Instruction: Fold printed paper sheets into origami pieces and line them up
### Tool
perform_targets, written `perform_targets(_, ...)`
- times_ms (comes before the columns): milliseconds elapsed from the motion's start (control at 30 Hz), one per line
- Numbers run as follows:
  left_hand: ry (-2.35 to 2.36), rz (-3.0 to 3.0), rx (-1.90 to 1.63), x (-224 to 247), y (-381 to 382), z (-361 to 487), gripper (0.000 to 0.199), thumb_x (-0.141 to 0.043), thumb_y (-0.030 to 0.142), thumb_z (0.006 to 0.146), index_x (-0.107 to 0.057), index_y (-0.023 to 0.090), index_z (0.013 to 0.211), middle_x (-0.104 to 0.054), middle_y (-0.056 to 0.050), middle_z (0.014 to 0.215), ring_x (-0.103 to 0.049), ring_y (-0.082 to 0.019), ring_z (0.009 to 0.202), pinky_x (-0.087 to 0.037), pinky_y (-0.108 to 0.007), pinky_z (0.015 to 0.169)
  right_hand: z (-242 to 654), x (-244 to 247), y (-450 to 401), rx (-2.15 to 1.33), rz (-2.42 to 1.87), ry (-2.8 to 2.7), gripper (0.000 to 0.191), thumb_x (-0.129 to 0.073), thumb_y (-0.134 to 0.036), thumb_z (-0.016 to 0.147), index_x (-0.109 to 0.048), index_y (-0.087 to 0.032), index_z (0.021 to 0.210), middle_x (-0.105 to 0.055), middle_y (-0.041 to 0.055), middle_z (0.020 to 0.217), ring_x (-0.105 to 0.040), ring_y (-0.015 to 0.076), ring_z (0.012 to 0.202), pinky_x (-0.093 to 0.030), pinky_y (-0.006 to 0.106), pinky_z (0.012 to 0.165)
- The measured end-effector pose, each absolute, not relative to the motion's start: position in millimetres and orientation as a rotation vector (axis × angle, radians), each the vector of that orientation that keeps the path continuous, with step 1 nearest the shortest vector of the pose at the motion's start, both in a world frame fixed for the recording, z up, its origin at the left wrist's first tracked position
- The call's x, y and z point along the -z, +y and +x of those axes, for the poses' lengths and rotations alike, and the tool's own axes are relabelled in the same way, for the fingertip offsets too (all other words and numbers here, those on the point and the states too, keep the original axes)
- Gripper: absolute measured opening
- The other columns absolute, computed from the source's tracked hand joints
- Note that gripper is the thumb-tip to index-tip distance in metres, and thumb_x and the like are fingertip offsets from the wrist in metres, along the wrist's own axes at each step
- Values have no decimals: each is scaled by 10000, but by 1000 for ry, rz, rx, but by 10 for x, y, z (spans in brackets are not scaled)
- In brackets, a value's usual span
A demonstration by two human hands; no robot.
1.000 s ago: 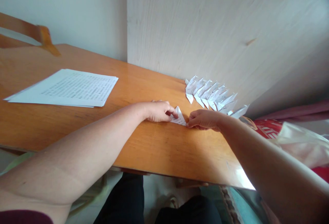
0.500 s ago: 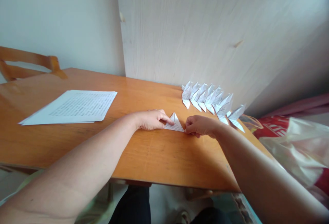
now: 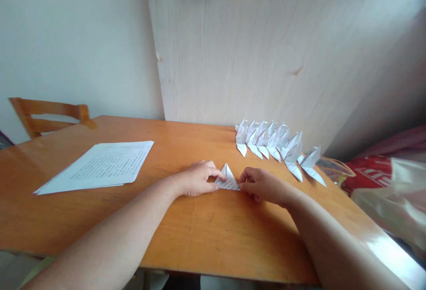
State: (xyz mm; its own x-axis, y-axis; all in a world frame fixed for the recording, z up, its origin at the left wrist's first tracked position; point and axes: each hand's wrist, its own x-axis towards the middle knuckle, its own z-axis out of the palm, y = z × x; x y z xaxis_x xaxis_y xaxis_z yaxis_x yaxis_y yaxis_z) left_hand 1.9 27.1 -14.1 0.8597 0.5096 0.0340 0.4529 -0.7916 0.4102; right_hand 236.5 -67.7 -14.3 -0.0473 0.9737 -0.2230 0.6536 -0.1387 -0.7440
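A small folded paper triangle (image 3: pixel 228 182) with printed characters lies on the wooden table, its point facing away from me. My left hand (image 3: pixel 200 179) rests at its left side, the index finger pressing on the paper and the thumb at its left corner, with a gap between them. On the other side, my right hand (image 3: pixel 259 185) pinches the triangle's right corner, its fingers curled. Several folded paper pieces (image 3: pixel 262 139) with pointed tips stand in a row beyond my right hand, one (image 3: pixel 311 162) a little apart at the right end.
A stack of printed sheets (image 3: pixel 109 165) lies on the left of the table (image 3: pixel 199 232). Behind are a wooden chair (image 3: pixel 53 109) and a pale wall panel (image 3: pixel 226 59). Red and whitish bags (image 3: pixel 396 201) sit beyond the right edge.
The view has tilted up, so the table and hands sit lower in the picture. My left thumb and index finger look slightly more spread; both hands remain at the triangle.
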Motion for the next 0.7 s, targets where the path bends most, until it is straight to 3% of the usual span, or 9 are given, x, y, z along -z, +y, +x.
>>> perform_targets(300,687,2623,-297,189,260,24,319,-602,237,833,-709,323,1121,-571,-22,973,-542,-180,847,-422,-284,759,2264,251,-694,-555,-1854,-1970,116,-650,-289,763,-616,-214,844,-671,14,743,-574,161,637,-349,261,539)
perform_targets(700,701,2592,-365,183,230,48,272,-671,339,834,-703,290,1099,-578,-21,942,-548,-174,824,-398,-270,724,2238,300,-654,-494,-1866,-1914,57,-613,-264,784,-623,-208,783,-688,15,722,-577,156,631,-331,255,541)
